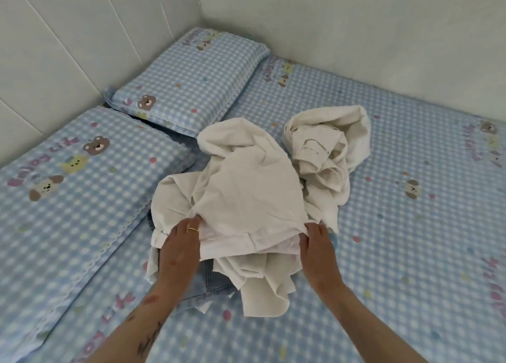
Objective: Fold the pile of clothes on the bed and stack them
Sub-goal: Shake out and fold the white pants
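Head view: we see the pile of clothes [246,198] in the middle of the bed [397,253], which has a blue check sheet with cartoon animals. Our left hand [182,249] pinches the near-left edge of the top cream garment [246,190], thumb and fingers curled into the hem; a gold ring [192,229] sits on one finger. Our right hand [317,243] grips the same hem at its right end, fingers curled under the cloth. The garment hangs taut between both hands. Denim jeans [208,283] show beneath the pile, near side. Another crumpled cream piece [325,149] lies far right, touching the pile. Two matching pillows [189,80] lie at left, against the wall [68,47].
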Available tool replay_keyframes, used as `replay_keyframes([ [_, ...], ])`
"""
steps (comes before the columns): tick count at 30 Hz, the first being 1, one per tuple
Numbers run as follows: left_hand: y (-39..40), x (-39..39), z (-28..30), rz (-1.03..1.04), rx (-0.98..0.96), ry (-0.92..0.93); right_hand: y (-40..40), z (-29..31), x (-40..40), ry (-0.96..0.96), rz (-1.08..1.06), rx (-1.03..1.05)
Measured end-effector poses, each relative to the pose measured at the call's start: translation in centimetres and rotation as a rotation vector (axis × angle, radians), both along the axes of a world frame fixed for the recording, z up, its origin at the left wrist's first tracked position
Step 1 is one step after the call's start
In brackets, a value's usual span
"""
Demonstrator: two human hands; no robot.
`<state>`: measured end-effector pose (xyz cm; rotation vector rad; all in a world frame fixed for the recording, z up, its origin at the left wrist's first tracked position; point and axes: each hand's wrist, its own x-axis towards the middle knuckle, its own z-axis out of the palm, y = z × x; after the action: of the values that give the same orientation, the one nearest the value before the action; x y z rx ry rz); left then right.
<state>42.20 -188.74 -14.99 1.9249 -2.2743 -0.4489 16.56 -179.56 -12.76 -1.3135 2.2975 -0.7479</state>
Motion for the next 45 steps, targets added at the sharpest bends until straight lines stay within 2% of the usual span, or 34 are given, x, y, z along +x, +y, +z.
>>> replay_keyframes([
  [5, 5.1, -3.3, 4.1, -0.150, -0.051, 0.205, -3.0, 12.5, -1.9, -0.222, -0.161, -0.158],
  [7, 8.1, -6.4, 5.9, -0.106, -0.033, 0.235, -3.7, 17.7, -1.9, -0.283, -0.175, -0.218],
  [9, 9.5, -8.6, 8.9, -0.004, 0.065, 0.290, -3.3, 22.5, -2.2, -0.335, -0.153, -0.284],
  [12, 9.3, -9.4, 13.3, 0.096, 0.049, 0.455, -1.2, 28.6, -4.5, -0.242, -0.095, -0.330],
  [15, 7.4, -8.3, 19.2, 0.010, -0.097, 0.554, 2.1, 33.7, -8.7, -0.115, -0.114, -0.327],
  [19, 5.0, -8.8, 28.7, -0.206, -0.108, 0.351, 7.6, 38.1, -12.7, 0.111, -0.066, -0.285],
  [22, 5.9, -9.6, 34.9, -0.225, -0.155, 0.261, 12.2, 40.7, -14.7, 0.228, -0.061, -0.251],
  [28, 10.4, -11.7, 47.3, -0.354, -0.177, 0.490, 20.2, 48.4, -17.9, 0.087, -0.065, -0.386],
  [31, 12.8, -12.6, 52.4, -0.445, -0.214, 0.621, 23.9, 53.3, -19.3, -0.096, -0.075, -0.465],
  [32, 13.5, -12.4, 53.4, -0.481, -0.191, 0.643, 25.2, 54.5, -19.6, -0.170, -0.039, -0.486],
  [34, 15.1, -12.1, 54.6, -0.584, -0.121, 0.571, 28.3, 56.4, -20.1, -0.262, 0.093, -0.488],
  [36, 16.3, -11.9, 55.2, -0.675, 0.019, 0.563, 30.9, 57.3, -20.6, -0.147, 0.198, -0.377],
  [38, 17.2, -11.9, 55.6, -0.681, 0.152, 0.693, 32.5, 57.3, -20.9, 0.038, 0.206, -0.310],
  [41, 18.5, -12.2, 55.5, -0.650, 0.277, 0.850, 34.0, 57.4, -21.2, 0.182, 0.116, -0.390],
  [42, 18.9, -12.3, 55.2, -0.656, 0.227, 0.802, 34.3, 57.3, -21.5, 0.177, 0.107, -0.401],
  [45, 20.5, -13.1, 54.5, -0.651, -0.185, 0.530, 35.2, 57.6, -22.5, 0.231, 0.171, -0.353],
])
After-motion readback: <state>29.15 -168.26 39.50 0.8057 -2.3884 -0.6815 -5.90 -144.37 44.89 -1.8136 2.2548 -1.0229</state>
